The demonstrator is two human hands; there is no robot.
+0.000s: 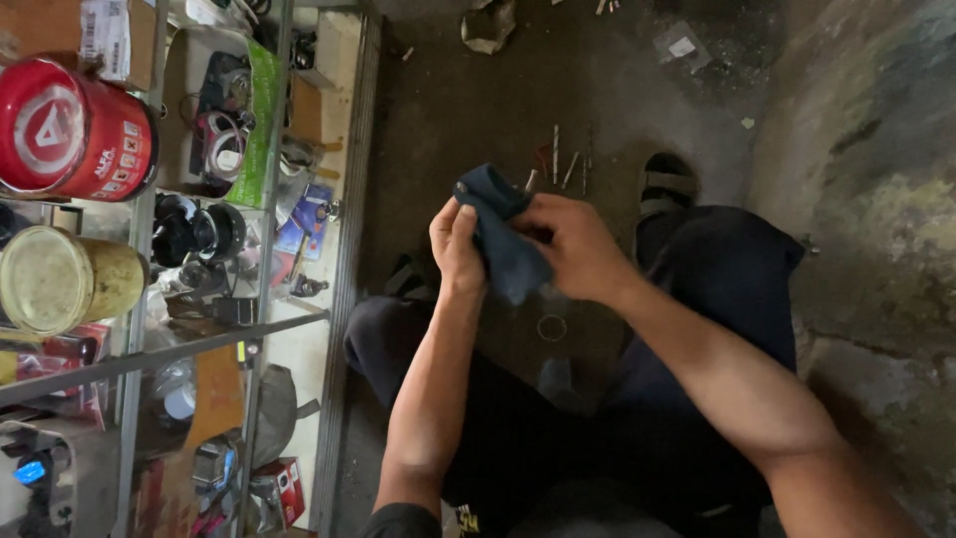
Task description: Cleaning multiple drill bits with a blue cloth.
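I'm looking at a small repair workshop. A metal shelf rack beside me is crammed with paint cans, boxes and spare parts. Loose nails lie on the grimy concrete floor.

Shelf rack on the left: round red tin with white emblem and small label patch, top shelf. Cardboard box with white label above it. Pale yellow round can below. Green-edged open carton mid-rack. Small red box at bottom.
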